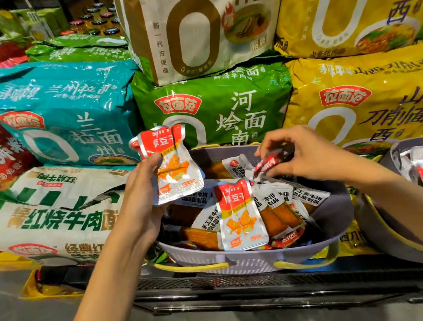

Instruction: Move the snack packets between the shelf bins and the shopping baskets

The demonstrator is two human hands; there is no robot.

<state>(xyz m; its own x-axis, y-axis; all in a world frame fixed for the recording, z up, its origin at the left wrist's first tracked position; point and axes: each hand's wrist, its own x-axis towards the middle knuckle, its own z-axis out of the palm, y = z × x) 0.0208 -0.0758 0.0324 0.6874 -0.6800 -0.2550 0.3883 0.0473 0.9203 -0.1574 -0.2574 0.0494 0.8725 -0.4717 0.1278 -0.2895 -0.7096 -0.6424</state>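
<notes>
Your left hand (pixel 140 198) is gripping orange-and-white foil snack packets (pixel 176 164). They are silver-edged and printed with red banners and pictures of orange pieces, and there appear to be two, one behind the other. Your thumb is pressing across their left edge while the other fingers are curling behind them, mostly out of sight. The packets are standing nearly upright just above the left rim of the lilac perforated plastic basket (pixel 244 261) with yellow handles.

Your right hand (pixel 308 156) is hovering over the back of that basket. Its fingertips are bunching together to pinch a small red-and-black sachet (pixel 272 162), which is poking out to the left of the fingers.

Below both hands, a matching orange-and-white packet (pixel 239 215) is lying on top of a heap of clear-windowed brown strip snacks (pixel 277 208) filling the basket. A second grey basket (pixel 380 219), holding more silver packets, is sitting just beside it on the right. Behind the baskets, a large teal noodle multipack (pixel 66 111), a green noodle multipack (pixel 214 106) and a yellow noodle multipack (pixel 370 92) are sitting side by side.
</notes>
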